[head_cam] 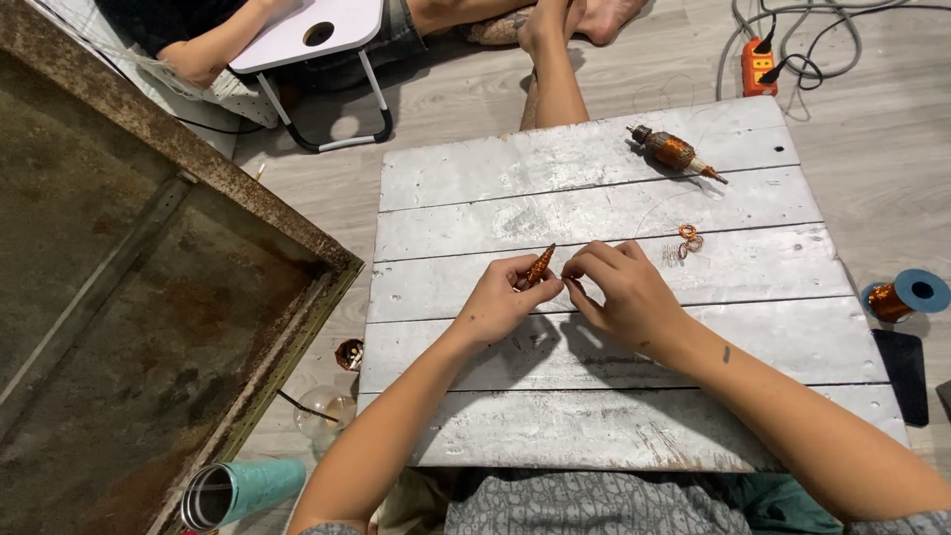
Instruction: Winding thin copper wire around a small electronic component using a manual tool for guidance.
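My left hand holds a small rotor wound with copper wire, tilted up to the right, above a grey wooden board. My right hand sits right beside it, its fingertips pinched at the rotor's lower end, seemingly on a thin wire that is too fine to make out. A second, larger copper-wound rotor lies at the board's far right. A small coil of loose copper wire rests just right of my right hand.
A spool of copper wire and a black flat object lie on the floor at right. A rusty metal frame fills the left. A teal tumbler and glass bulb sit below-left. Another person sits opposite beside a white folding table; an orange power strip lies far right.
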